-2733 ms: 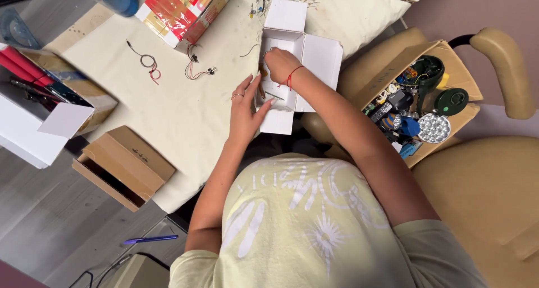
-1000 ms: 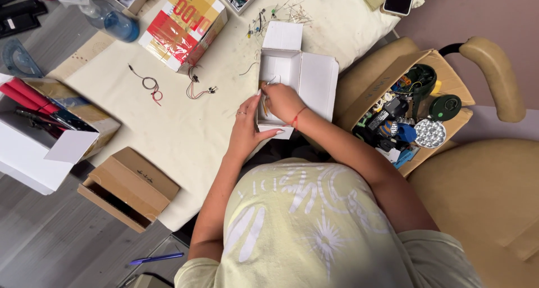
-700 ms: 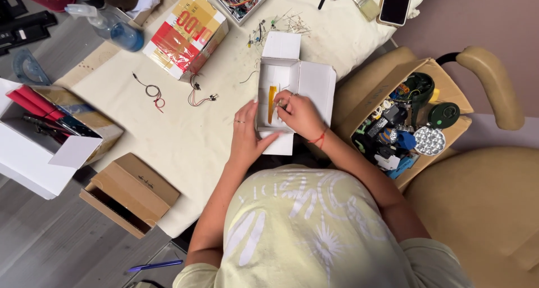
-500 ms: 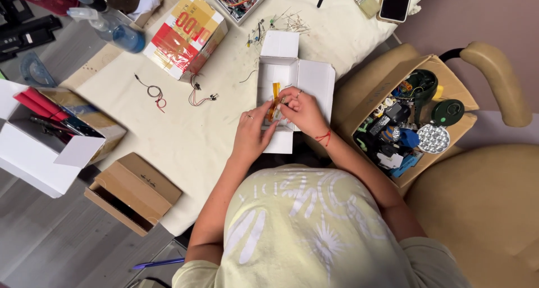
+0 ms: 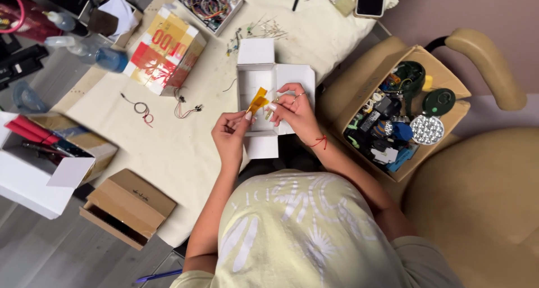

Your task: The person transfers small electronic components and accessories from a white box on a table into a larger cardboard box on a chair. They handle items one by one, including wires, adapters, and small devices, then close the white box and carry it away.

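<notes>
Since a moment earlier, both hands had lifted a small orange-yellow strip [image 5: 257,101] a little higher over the open white cardboard box [image 5: 273,77] on the cream-covered counter [image 5: 185,147]. Left hand [image 5: 229,135] pinched its lower end in a closed grip; right hand [image 5: 293,110] pinched it beside, fingers closed. A brown cardboard box of electronic parts [image 5: 393,119] sat just right of them.

small flat yellow-orange strip [image 5: 257,102] | tilted, raised just above box | open white cardboard box [image 5: 292,77] | flaps spread, upright, lying on cream-covered worktop's near edge
</notes>
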